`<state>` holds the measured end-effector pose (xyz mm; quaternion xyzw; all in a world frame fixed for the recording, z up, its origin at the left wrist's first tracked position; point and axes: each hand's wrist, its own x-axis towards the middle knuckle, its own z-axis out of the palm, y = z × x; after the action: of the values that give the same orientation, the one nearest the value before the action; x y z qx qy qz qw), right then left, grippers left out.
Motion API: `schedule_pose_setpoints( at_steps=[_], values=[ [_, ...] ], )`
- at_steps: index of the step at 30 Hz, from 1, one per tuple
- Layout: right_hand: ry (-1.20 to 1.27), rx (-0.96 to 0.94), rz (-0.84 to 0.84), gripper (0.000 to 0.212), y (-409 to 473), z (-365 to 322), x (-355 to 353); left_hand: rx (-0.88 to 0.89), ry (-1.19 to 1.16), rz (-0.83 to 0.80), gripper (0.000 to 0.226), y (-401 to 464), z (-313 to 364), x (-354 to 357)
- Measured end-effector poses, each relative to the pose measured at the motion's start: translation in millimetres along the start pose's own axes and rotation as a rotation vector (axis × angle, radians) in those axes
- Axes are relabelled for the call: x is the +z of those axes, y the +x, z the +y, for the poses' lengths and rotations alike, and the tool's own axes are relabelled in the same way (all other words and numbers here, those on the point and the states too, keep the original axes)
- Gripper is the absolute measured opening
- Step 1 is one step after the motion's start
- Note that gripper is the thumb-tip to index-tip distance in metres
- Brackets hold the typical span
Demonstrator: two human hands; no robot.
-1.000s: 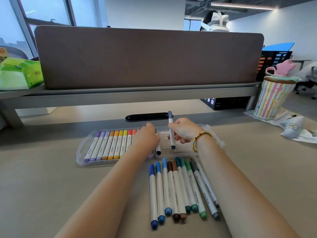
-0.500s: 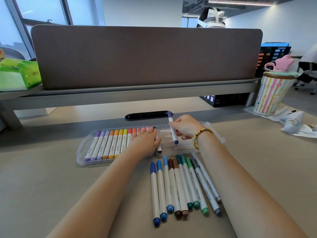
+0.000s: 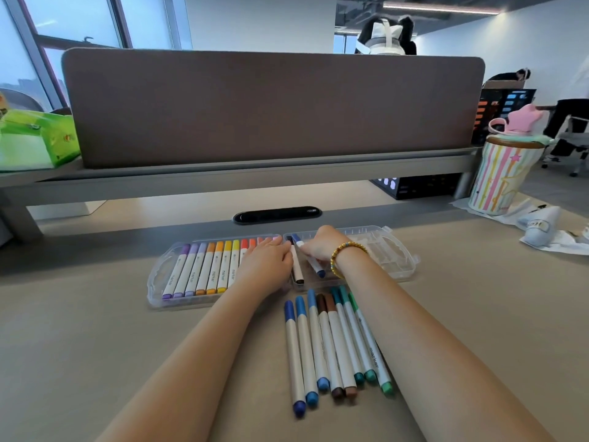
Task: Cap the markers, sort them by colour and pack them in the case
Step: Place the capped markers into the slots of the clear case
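I see the dark blue marker (image 3: 308,258) lying tilted in the right half of the clear case (image 3: 395,260), and my right hand (image 3: 322,247) is curled over its upper part, fingers holding the barrel. Just left of that hand a black-capped marker (image 3: 297,266) lies in the same half. My left hand (image 3: 267,263) rests flat with relaxed fingers on the packed row of markers (image 3: 204,269) in the left half, covering the red and pink ones; purple, orange and yellow show beyond its left side. A beaded bracelet (image 3: 344,252) circles my right wrist. Below both hands, between my forearms, the loose markers (image 3: 331,346) lie side by side on the desk (image 3: 79,346): blues, browns, teals, green. Far to the right of my right hand stands a striped cup (image 3: 500,180).
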<state>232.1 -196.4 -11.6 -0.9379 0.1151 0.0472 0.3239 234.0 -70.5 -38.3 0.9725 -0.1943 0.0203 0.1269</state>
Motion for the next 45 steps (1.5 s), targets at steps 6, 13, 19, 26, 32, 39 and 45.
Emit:
schedule_pose_setpoints(
  at_steps=[6,13,19,26,32,39,45],
  values=[
    [-0.04,-0.031,-0.008,0.036,3,3,5,0.004,0.0,0.005,0.043,0,0,0],
    [-0.107,-0.067,-0.087,0.035,7,11,1,0.007,0.016,-0.014,0.042,-1,1,-1],
    [-0.204,-0.069,-0.071,0.034,11,14,9,0.015,0.049,-0.025,0.043,1,0,-1],
    [-0.372,0.009,-0.028,0.067,18,20,13,0.014,0.045,-0.02,0.041,4,0,1],
    [-0.252,-0.1,-0.082,0.033,-1,13,1,0.015,-0.033,-0.099,0.042,-7,3,-9],
    [-0.461,-0.319,0.008,0.05,-31,16,-14,-0.039,-0.252,-0.058,0.038,-35,0,-22],
    [-0.517,-0.318,-0.012,0.03,-40,12,5,-0.018,-0.201,-0.018,0.04,-45,2,-15]
  ],
)
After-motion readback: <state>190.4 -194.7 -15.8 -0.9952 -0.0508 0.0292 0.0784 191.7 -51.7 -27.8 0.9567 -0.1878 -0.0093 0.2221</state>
